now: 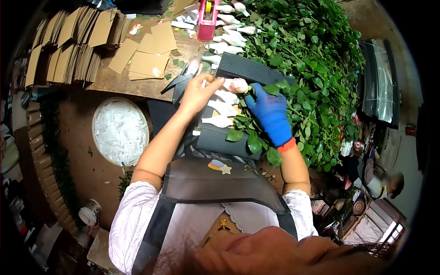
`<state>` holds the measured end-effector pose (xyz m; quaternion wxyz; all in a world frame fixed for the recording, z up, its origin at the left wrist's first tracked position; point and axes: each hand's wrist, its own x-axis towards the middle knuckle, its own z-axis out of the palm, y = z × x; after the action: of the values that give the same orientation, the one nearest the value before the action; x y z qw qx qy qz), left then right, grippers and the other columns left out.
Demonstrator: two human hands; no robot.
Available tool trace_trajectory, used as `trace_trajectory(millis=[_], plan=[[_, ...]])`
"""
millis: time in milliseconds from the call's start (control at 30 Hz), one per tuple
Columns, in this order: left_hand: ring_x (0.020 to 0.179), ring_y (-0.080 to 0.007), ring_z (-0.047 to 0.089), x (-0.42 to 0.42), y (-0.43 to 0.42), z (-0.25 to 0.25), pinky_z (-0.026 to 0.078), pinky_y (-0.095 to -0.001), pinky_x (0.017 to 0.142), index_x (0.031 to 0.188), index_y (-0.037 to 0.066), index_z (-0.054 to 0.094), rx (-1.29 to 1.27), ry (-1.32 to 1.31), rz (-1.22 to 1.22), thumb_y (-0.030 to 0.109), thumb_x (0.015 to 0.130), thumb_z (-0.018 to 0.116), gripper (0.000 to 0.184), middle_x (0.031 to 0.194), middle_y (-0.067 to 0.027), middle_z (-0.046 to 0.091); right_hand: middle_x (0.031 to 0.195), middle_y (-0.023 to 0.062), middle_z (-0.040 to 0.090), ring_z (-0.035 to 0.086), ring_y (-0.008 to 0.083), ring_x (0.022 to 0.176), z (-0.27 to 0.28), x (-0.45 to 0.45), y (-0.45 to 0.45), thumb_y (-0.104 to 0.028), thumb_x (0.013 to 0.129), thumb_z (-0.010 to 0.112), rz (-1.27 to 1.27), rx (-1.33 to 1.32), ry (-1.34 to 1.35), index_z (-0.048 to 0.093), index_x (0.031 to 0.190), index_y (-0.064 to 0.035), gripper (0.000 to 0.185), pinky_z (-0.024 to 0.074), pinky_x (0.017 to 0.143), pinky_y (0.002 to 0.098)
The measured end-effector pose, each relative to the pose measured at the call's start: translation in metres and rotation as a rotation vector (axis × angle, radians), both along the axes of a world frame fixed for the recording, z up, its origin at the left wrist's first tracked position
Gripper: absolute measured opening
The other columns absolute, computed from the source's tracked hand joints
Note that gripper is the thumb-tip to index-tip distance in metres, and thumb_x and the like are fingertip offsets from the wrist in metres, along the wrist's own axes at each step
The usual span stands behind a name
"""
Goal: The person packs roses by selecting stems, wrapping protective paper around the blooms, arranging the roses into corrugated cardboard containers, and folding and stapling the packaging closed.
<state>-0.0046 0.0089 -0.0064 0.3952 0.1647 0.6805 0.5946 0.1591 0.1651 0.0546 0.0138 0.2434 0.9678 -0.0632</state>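
Observation:
A pale pink rose point(238, 85) lies across the work between both hands, its bloom pointing left. At the bloom's pale tip, my bare left hand point(200, 94) has its thumb and fingers closed. My right hand point(269, 111), in a blue knit glove with an orange cuff, closes around the stem just below the bloom; leaves partly hide its fingers. Several rose heads in white sleeves point(222, 108) lie in a row below this rose. Under them is a dark corrugated sheet point(224, 145), with its other flap point(252, 68) on the far side.
Leafy rose stems point(311, 82) pile up on the right. A pink tape dispenser point(207, 25) stands at the back among sleeved roses. Cardboard pieces point(153, 50) and cardboard stacks point(68, 41) occupy the left of the table. A round tub point(94, 126) of white sleeves stands below. Another person point(376, 183) is far right.

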Motion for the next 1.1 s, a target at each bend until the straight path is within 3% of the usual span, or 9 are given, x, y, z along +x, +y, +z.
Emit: trace_trajectory(millis=[400, 500, 567, 667, 800, 833, 933, 1067, 1100], plan=[[0.074, -0.0050, 0.049, 0.014, -0.020, 0.019, 0.042, -0.0238, 0.067, 0.083, 0.005, 0.063, 0.111, 0.067, 0.195, 0.015, 0.094, 0.071, 0.017, 0.077, 0.0048, 0.056, 0.082, 0.0061, 0.071, 0.069, 0.0268, 0.077, 0.001, -0.004, 0.001, -0.035, 0.086, 0.068, -0.001, 0.012, 0.018, 0.065, 0.109, -0.0191, 0.028, 0.0515, 0.065, 0.0427], [0.051, 0.0004, 0.038, -0.027, -0.050, 0.062, 0.027, -0.0221, 0.044, 0.078, 0.009, 0.057, 0.308, 0.199, 0.522, 0.012, 0.099, 0.063, 0.022, 0.067, 0.0055, 0.053, 0.083, 0.0079, 0.072, 0.069, 0.0294, 0.077, -0.007, 0.002, 0.008, -0.036, 0.087, 0.067, -0.009, -0.048, -0.007, 0.065, 0.111, -0.0194, 0.029, 0.0526, 0.066, 0.0452], [0.067, -0.0060, 0.053, -0.037, -0.066, 0.061, 0.042, -0.0231, 0.061, 0.081, 0.007, 0.054, 0.227, 0.261, 0.347, 0.006, 0.097, 0.063, 0.018, 0.077, -0.0001, 0.061, 0.082, 0.0111, 0.072, 0.069, 0.0326, 0.076, 0.011, -0.005, 0.010, -0.039, 0.087, 0.066, -0.026, -0.182, -0.116, 0.065, 0.113, -0.0180, 0.033, 0.0535, 0.067, 0.0466], [0.084, -0.0114, 0.059, -0.028, -0.065, 0.027, 0.048, -0.0270, 0.077, 0.085, 0.004, 0.052, 0.281, 0.315, 0.047, 0.005, 0.093, 0.063, 0.014, 0.085, -0.0057, 0.065, 0.096, 0.0123, 0.072, 0.069, 0.0320, 0.089, 0.016, 0.005, 0.014, -0.049, 0.087, 0.069, 0.061, -0.233, -0.093, 0.060, 0.127, -0.0195, 0.051, 0.0538, 0.076, 0.0430], [0.066, -0.0206, 0.063, 0.005, -0.035, 0.065, 0.051, -0.0327, 0.064, 0.094, 0.006, 0.059, -0.268, 0.555, -0.262, 0.031, 0.089, 0.075, 0.031, 0.080, -0.0089, 0.065, 0.101, 0.0103, 0.072, 0.069, 0.0300, 0.092, 0.006, 0.004, 0.000, -0.045, 0.086, 0.072, 0.055, -0.084, -0.094, 0.057, 0.128, -0.0175, 0.053, 0.0526, 0.080, 0.0437], [0.066, -0.0276, 0.065, 0.012, -0.027, 0.054, 0.052, -0.0365, 0.061, 0.094, 0.008, 0.062, -0.127, 0.763, -0.216, 0.039, 0.087, 0.077, 0.035, 0.081, -0.0085, 0.066, 0.100, 0.0088, 0.072, 0.069, 0.0288, 0.092, 0.008, 0.001, -0.004, -0.042, 0.085, 0.071, 0.041, -0.068, -0.108, 0.056, 0.127, -0.0162, 0.052, 0.0521, 0.079, 0.0437], [0.065, -0.0307, 0.063, 0.017, -0.015, 0.032, 0.050, -0.0387, 0.060, 0.082, 0.006, 0.062, 0.022, 0.930, -0.214, 0.029, 0.092, 0.071, 0.027, 0.079, -0.0106, 0.064, 0.097, 0.0069, 0.073, 0.070, 0.0276, 0.089, 0.002, 0.002, -0.004, -0.039, 0.087, 0.070, 0.059, -0.017, -0.106, 0.054, 0.128, -0.0153, 0.051, 0.0520, 0.075, 0.0427], [0.066, -0.0106, 0.061, 0.003, -0.039, 0.038, 0.047, -0.0282, 0.058, 0.085, 0.004, 0.059, 0.080, 0.231, 0.082, 0.019, 0.104, 0.056, 0.025, 0.070, -0.0049, 0.062, 0.100, 0.0101, 0.073, 0.070, 0.0300, 0.091, 0.002, 0.001, -0.001, -0.041, 0.089, 0.070, 0.048, -0.028, -0.131, 0.054, 0.133, -0.0174, 0.052, 0.0529, 0.077, 0.0436], [0.071, -0.0088, 0.062, -0.013, -0.052, 0.035, 0.048, -0.0258, 0.061, 0.083, 0.004, 0.058, 0.104, 0.253, 0.155, 0.016, 0.104, 0.054, 0.024, 0.075, -0.0048, 0.065, 0.102, 0.0117, 0.074, 0.070, 0.0311, 0.092, 0.002, 0.003, -0.003, -0.042, 0.090, 0.070, 0.046, -0.029, -0.126, 0.055, 0.135, -0.0186, 0.054, 0.0533, 0.078, 0.0441]])
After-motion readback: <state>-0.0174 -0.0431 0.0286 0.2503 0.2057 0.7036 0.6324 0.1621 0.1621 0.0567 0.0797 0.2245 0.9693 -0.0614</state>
